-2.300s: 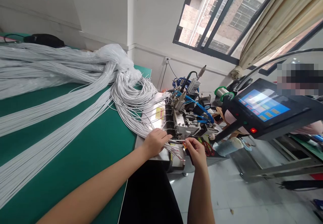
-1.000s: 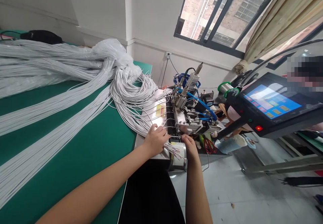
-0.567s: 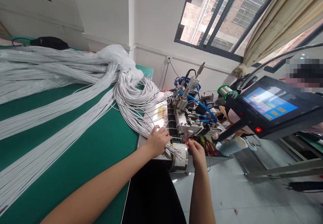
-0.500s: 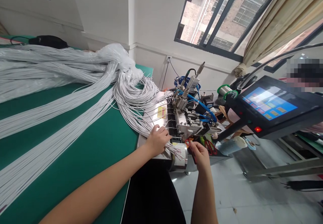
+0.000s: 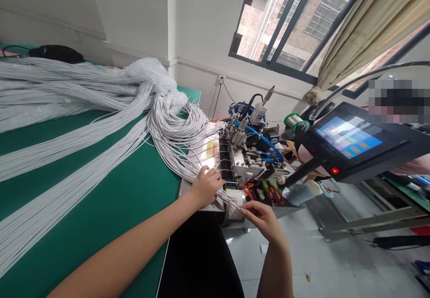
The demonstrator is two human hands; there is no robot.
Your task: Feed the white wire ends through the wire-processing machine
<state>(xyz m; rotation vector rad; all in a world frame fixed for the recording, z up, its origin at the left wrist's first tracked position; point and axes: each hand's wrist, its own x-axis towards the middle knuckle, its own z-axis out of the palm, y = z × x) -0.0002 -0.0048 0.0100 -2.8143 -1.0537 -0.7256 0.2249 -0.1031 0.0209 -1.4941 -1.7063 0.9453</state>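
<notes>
My left hand point(image 5: 207, 187) is closed around a bundle of thin white cables point(image 5: 228, 198) at the front of the machine's metal plate. Their stripped ends poke out past it to the right. With thumb and forefinger pinched together, my right hand point(image 5: 260, 217) grips the tips of those cables. A red-handled tool point(image 5: 247, 191) lies just beyond the right hand, apart from it; its working end cannot be made out. Behind both hands stands a benchtop machine point(image 5: 240, 154) with blue air hoses, and single cables lie across its black holder strip.
Long cable bundles point(image 5: 77, 154) and a loose coil point(image 5: 174, 132) cover much of the green tabletop point(image 5: 134, 208). On the right are a lit control screen point(image 5: 349, 137), a solder wire spool point(image 5: 296, 122), red-handled scissors point(image 5: 276, 196) and a blue-white roll point(image 5: 304, 192). Another person is partly visible behind the screen.
My right hand has let go of the red-handled tool and moved down and left onto the cable tips. The left hand keeps its hold on the bundle. The view has shifted slightly.
</notes>
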